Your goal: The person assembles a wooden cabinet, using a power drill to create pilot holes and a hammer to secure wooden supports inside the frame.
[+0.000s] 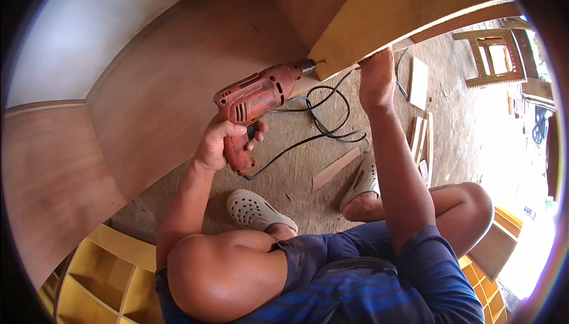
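Note:
My left hand [216,143] grips the handle of a red corded drill [255,96], its fingers around the trigger. The chuck [306,67] points right at the lower corner of a yellow board [367,10], with a bit at the board's face; whether it has entered cannot be told. My right hand [376,78] reaches up to the underside of that board, its fingertips hidden at the edge. The drill's black cord [314,124] lies looped on the floor below.
Plywood panels [172,69] stand at left and top. Loose boards [335,167] and a white panel [418,81] lie on the floor [296,164]. A stool [492,57] is at upper right. Yellow compartmented units [112,270] sit at lower left and right. My legs and clogs [252,208] are below.

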Action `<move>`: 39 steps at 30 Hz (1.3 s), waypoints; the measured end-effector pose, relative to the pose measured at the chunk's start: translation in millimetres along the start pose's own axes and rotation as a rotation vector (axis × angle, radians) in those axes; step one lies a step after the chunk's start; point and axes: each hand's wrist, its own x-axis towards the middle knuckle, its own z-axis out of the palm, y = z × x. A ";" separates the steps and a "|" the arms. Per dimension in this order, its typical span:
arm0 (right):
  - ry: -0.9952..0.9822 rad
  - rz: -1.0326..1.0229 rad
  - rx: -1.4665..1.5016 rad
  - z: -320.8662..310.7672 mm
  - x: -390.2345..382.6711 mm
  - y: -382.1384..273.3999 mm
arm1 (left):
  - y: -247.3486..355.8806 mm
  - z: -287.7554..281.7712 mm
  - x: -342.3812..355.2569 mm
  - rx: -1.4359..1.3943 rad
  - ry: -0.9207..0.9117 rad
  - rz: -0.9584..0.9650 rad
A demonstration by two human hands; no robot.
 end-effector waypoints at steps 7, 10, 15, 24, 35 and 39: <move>0.041 0.054 -0.029 3.8 2.3 5.8 | 3.2 2.1 3.5 -0.001 0.020 -0.020; -0.017 -0.024 -0.116 -8.5 3.9 9.7 | 8.5 5.7 3.4 0.026 0.039 -0.034; -0.100 -0.102 -0.150 -20.1 20.9 13.2 | 33.2 24.1 -1.4 0.259 0.074 -0.059; -0.146 -0.139 0.104 -27.4 24.0 56.9 | 80.3 50.9 17.4 0.208 0.145 -0.361; 0.031 -0.342 -0.193 -9.7 17.4 39.3 | 71.1 51.3 12.6 0.180 0.188 -0.262; 0.033 -0.363 -0.148 -7.2 19.3 35.4 | 70.0 53.0 13.5 0.177 0.222 -0.240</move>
